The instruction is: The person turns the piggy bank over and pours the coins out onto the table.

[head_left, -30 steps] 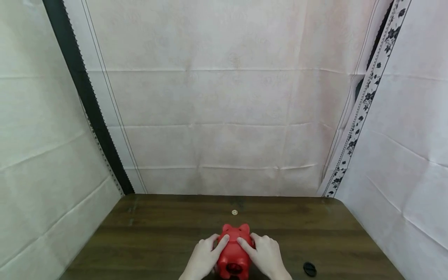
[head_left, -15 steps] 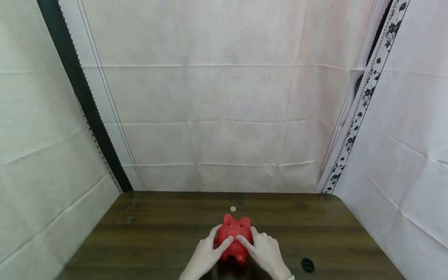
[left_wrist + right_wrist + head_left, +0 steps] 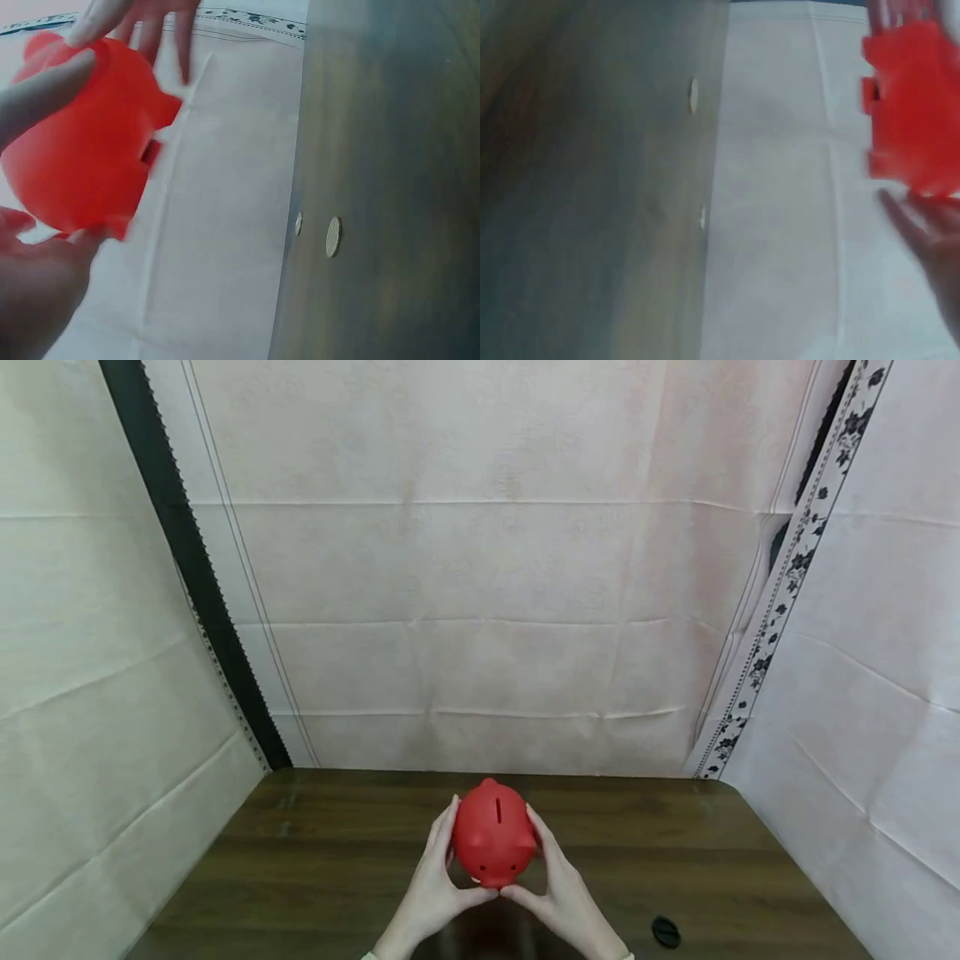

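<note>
Both hands hold a red piggy bank [image 3: 491, 839], raised above the wooden table. My left hand [image 3: 433, 885] grips its left side, and my right hand [image 3: 558, 889] its right side. Both thumbs meet at the snout, which points toward me in the head view; the coin slot [image 3: 498, 810] faces up. Blurred in the right wrist view, the piggy bank [image 3: 919, 112] sits at the upper right. From the left wrist, the piggy bank [image 3: 90, 142] shows its feet turned toward the far cloth wall.
A round black plug [image 3: 666, 932] lies on the table [image 3: 337, 860] at the right. Two coins show there in the left wrist view, a nearer coin [image 3: 334, 237] and a farther coin [image 3: 298, 223]. Pale cloth walls [image 3: 480, 668] enclose the back and sides.
The piggy bank has been lifted and turned over in both hands: its open underside faced me, then its feet, and now its top and slot. It covers the coin seen behind it earlier.
</note>
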The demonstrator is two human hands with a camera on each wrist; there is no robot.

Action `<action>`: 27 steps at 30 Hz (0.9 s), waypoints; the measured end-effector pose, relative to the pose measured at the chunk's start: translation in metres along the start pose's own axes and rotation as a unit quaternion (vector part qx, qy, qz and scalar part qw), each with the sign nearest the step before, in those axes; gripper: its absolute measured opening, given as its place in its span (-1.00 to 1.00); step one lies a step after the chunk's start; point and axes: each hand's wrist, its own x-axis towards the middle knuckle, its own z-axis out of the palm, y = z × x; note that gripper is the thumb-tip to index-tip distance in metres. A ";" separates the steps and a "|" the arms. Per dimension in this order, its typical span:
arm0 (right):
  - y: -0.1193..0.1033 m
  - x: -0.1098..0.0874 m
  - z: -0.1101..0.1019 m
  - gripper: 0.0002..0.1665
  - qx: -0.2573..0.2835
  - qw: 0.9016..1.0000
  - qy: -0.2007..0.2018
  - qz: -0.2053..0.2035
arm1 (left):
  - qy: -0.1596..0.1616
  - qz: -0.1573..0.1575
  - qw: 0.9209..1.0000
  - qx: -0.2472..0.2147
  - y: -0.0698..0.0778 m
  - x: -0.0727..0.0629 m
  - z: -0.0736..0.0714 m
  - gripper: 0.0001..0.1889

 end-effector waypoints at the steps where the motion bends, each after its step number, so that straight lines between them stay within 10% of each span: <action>1: 0.001 0.000 0.000 0.21 0.001 0.999 0.009 -0.035 | 0.003 0.019 1.000 0.003 0.000 0.000 0.001 0.26; 6: 0.008 0.000 -0.001 0.22 0.025 0.981 0.049 -0.185 | 0.022 0.157 0.987 0.029 -0.003 0.000 0.007 0.18; 11: 0.010 0.002 -0.001 0.00 0.055 0.964 0.064 -0.253 | 0.047 0.254 0.964 0.056 -0.006 0.000 0.009 0.10; 27: 0.005 0.004 -0.002 -0.17 0.029 0.963 0.065 -0.261 | 0.052 0.259 0.962 0.068 -0.007 0.002 0.009 0.05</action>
